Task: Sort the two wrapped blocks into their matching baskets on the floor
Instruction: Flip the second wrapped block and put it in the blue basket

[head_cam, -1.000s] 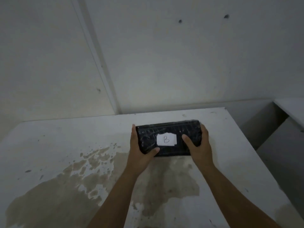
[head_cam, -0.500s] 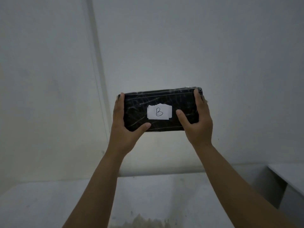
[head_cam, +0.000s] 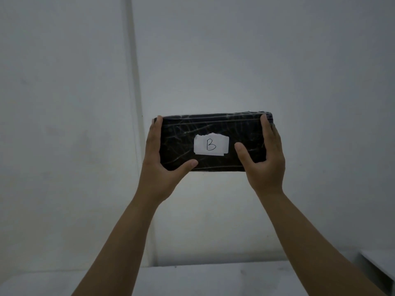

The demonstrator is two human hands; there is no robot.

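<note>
A black block wrapped in shiny film (head_cam: 213, 127) is held up in front of the wall, long side level. A white paper label (head_cam: 211, 145) on its face reads "B". My left hand (head_cam: 158, 165) grips the block's left end, thumb across the lower front. At the block's right end my right hand (head_cam: 265, 161) holds on, thumb on the front face beside the label. No basket and no second block is in view.
The white table top (head_cam: 192, 278) lies far below the hands at the bottom of the frame. A second white surface (head_cam: 380, 263) juts in at the lower right. A pale wall with a vertical strip (head_cam: 134, 103) fills the background.
Both hands lifted the block off the stained table and raised it to eye level. In the last half second it stayed nearly still, shifting slightly right.
</note>
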